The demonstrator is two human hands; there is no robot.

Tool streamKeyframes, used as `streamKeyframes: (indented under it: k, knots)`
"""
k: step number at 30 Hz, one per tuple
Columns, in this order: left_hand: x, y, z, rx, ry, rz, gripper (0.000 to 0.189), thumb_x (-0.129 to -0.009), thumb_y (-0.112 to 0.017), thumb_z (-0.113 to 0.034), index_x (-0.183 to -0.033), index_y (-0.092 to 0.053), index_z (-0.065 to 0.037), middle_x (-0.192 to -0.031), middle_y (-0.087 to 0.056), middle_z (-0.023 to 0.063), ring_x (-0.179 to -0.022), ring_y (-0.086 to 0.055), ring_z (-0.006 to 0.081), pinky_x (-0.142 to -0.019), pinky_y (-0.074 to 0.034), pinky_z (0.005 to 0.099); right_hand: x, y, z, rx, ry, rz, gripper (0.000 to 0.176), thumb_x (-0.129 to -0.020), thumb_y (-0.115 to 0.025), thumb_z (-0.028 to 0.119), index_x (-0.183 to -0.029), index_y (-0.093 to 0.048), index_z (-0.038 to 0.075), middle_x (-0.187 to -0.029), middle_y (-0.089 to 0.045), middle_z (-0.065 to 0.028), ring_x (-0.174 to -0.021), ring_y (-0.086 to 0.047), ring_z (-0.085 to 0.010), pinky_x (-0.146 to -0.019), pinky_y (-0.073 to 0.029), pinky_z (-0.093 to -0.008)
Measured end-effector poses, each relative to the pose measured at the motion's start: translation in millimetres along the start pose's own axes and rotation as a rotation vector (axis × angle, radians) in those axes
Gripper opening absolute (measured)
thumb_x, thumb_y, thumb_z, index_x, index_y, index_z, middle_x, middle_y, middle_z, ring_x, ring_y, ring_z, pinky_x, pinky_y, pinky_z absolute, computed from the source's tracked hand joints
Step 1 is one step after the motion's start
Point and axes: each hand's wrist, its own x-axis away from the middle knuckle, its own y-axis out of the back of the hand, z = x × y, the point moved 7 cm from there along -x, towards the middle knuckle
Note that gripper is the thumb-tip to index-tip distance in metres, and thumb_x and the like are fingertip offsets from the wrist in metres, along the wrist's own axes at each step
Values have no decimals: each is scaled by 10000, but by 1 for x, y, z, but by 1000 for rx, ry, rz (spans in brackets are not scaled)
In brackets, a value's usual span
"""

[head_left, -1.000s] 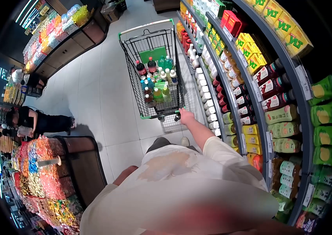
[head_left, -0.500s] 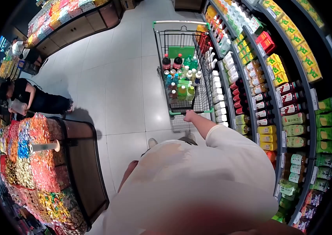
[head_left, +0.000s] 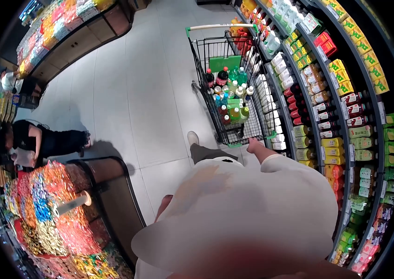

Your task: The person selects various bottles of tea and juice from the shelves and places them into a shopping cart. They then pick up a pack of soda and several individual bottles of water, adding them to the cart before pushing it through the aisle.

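Note:
My right hand point(head_left: 254, 145) is closed on the near end of a wire shopping cart point(head_left: 220, 138), beside its green corner. The cart's pale handle bar point(head_left: 222, 26) is at the far end. Inside stand bottles with dark drink and red caps point(head_left: 222, 76), green bottles point(head_left: 242, 76), white-capped bottles point(head_left: 249, 94) and small cans, around a green pack point(head_left: 235, 103). My left hand point(head_left: 165, 202) hangs low at my left side, away from the cart. It is small and dim, and its fingers cannot be made out.
Shelves of bottles and cartons point(head_left: 333, 153) run close along the right. A candy bin point(head_left: 66, 218) with a wooden side stands at the left, and another candy counter point(head_left: 80, 42) lies beyond. A person in black point(head_left: 52, 142) is by the left bin; pale floor tiles point(head_left: 155, 93) lie between.
The cart and my right hand have shifted to the right in view, and the cart is now slightly turned. A foot and trouser leg have come into view beside it.

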Motion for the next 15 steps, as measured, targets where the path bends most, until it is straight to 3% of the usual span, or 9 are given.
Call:
streamKeyframes:
  k: [3, 7, 11, 13, 15]
  knots:
    - [-32, 35, -49, -3, -44, 15, 404, -929, -567, -334, -1243, -641, -91, -1106, -716, 135, -987, -686, 272, -833, -534, 412, -17, 8, 6, 47, -126, 142, 541, -864, -660, 299, -1389, -610, 183, -1470, -558, -106, -1329, -565, -327, -1063, -490, -460]
    - [-69, 100, -131, 1, -74, 24, 408, -937, -562, -335, -1266, -608, -100, -1092, -710, 122, -947, -689, 275, -797, -534, 418, -59, 25, 14, -49, -348, 275, 510, -912, -631, 378, -1363, -645, 141, -1470, -573, -95, -1327, -576, -291, -1058, -490, -446]
    - [-93, 181, -213, 39, -53, 16, 413, -945, -557, -336, -1289, -575, -108, -1077, -704, 109, -908, -691, 278, -762, -534, 424, -92, 117, 60, -550, -323, -192, 419, -909, -614, 341, -1200, -703, 53, -1301, -668, -181, -1184, -658, -350, -982, -531, -465]
    - [-107, 217, -245, 118, -16, -3, 417, -948, -555, -337, -1300, -559, -113, -1070, -701, 103, -888, -692, 279, -744, -534, 426, -121, 180, 93, -629, -148, -485, 323, -909, -583, 305, -1056, -728, 57, -1061, -715, -237, -1009, -684, -429, -890, -553, -513]
    - [-121, 251, -274, 258, 36, -31, 421, -952, -552, -338, -1311, -542, -117, -1063, -698, 96, -868, -693, 281, -727, -534, 429, -151, 245, 129, -683, -32, -665, 233, -917, -583, 254, -1023, -698, 82, -947, -719, -214, -903, -692, -419, -788, -549, -523]
